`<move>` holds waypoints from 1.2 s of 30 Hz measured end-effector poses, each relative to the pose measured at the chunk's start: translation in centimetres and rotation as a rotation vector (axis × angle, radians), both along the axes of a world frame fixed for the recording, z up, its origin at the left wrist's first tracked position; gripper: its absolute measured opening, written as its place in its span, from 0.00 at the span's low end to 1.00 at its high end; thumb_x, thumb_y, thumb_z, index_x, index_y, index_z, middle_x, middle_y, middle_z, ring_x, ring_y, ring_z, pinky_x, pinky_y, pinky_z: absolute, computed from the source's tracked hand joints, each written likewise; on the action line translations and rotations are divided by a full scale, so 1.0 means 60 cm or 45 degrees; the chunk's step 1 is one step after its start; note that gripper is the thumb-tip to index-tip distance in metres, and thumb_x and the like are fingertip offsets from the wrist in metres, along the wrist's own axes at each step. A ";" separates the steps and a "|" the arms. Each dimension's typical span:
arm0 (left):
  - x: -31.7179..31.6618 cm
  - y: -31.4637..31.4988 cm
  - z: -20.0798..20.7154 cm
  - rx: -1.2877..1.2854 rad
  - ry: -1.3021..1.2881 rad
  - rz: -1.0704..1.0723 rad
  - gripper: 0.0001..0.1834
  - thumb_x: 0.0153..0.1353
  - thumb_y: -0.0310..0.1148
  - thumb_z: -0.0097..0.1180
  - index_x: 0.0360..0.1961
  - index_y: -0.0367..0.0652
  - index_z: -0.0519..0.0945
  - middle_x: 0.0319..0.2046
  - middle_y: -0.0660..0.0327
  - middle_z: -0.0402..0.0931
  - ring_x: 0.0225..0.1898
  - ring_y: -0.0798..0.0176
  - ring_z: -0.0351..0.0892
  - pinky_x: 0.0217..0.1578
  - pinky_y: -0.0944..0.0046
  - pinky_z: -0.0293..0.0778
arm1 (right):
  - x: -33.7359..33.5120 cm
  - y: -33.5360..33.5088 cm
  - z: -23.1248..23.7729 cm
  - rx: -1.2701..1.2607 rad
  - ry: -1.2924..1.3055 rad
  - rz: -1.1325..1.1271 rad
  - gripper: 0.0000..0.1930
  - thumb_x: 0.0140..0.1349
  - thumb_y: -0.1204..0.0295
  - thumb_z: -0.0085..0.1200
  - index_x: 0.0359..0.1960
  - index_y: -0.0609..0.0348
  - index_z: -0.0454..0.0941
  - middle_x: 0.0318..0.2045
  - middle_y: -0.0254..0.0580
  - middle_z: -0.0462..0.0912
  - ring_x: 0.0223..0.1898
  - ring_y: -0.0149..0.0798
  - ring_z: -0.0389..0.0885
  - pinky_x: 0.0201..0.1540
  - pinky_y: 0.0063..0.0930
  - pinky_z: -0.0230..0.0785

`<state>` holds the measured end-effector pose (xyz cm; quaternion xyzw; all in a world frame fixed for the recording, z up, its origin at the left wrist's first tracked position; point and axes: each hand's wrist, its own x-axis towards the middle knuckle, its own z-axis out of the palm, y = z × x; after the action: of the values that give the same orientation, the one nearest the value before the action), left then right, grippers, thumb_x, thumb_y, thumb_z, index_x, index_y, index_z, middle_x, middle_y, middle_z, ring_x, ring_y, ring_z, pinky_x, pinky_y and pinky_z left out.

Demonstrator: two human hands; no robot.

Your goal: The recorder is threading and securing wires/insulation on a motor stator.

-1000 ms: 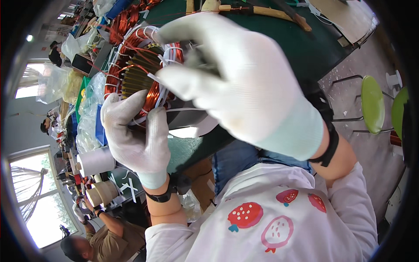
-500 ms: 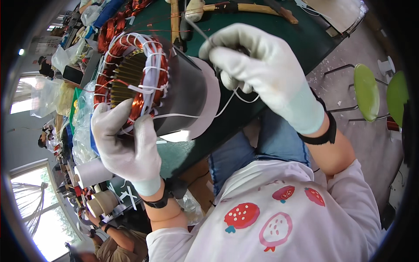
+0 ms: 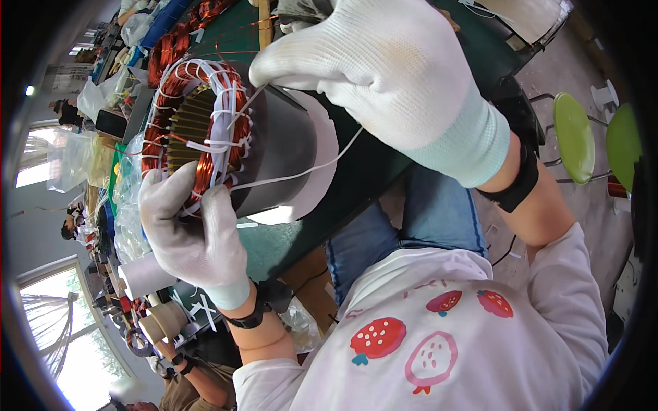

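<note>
A motor stator [image 3: 282,154], a dark grey cylinder, lies on its side with its open end toward the left. White cord loops and a white sleeve bind its copper winding [image 3: 155,123]. My left hand [image 3: 195,236], in a white glove, pinches the winding's near lower edge between thumb and fingers. Over the stator's far side, my gloved right hand [image 3: 384,79] is closed on a thin metal rod [image 3: 247,107], its tip at the lacing on the winding. A white cord [image 3: 305,171] runs from beside my left fingers toward the right hand, which hides its end.
The stator rests on a dark green table [image 3: 356,164]. Behind it are a wooden handle [image 3: 264,26] and more copper coils [image 3: 168,55]. White spools [image 3: 145,275] stand at the left, near another person's arm [image 3: 202,380]. Green chairs [image 3: 574,137] are at the right.
My right hand has come left and nearer the camera, bringing the rod from above the table to the winding's lacing. The cord is straighter. My left hand keeps its grip.
</note>
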<state>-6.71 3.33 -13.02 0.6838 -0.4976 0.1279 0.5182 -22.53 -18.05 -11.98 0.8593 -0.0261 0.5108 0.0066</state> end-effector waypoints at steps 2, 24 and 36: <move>-0.001 -0.001 0.002 0.014 -0.002 0.006 0.19 0.52 0.15 0.62 0.47 0.33 0.81 0.48 0.53 0.78 0.55 0.54 0.76 0.65 0.55 0.63 | 0.009 -0.015 -0.005 -0.085 0.009 -0.021 0.12 0.52 0.73 0.59 0.39 0.46 0.84 0.35 0.44 0.73 0.38 0.47 0.77 0.37 0.38 0.73; -0.003 -0.005 0.005 0.035 -0.030 -0.028 0.18 0.54 0.16 0.62 0.48 0.30 0.81 0.47 0.52 0.76 0.50 0.59 0.75 0.57 0.62 0.68 | 0.042 -0.004 0.048 -0.294 0.261 0.162 0.08 0.59 0.75 0.56 0.41 0.56 0.81 0.29 0.46 0.79 0.33 0.47 0.85 0.35 0.34 0.81; -0.003 0.023 0.049 0.316 0.066 -0.155 0.27 0.57 0.33 0.45 0.55 0.29 0.79 0.51 0.47 0.77 0.64 0.49 0.67 0.70 0.52 0.54 | 0.006 0.074 -0.027 0.658 -0.007 0.589 0.20 0.43 0.69 0.74 0.40 0.59 0.86 0.37 0.44 0.87 0.35 0.48 0.87 0.39 0.39 0.79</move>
<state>-6.90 4.73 -10.09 0.7142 -0.5368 0.0160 0.4490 -22.17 -13.59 -13.58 0.8145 0.0411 0.4774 -0.3272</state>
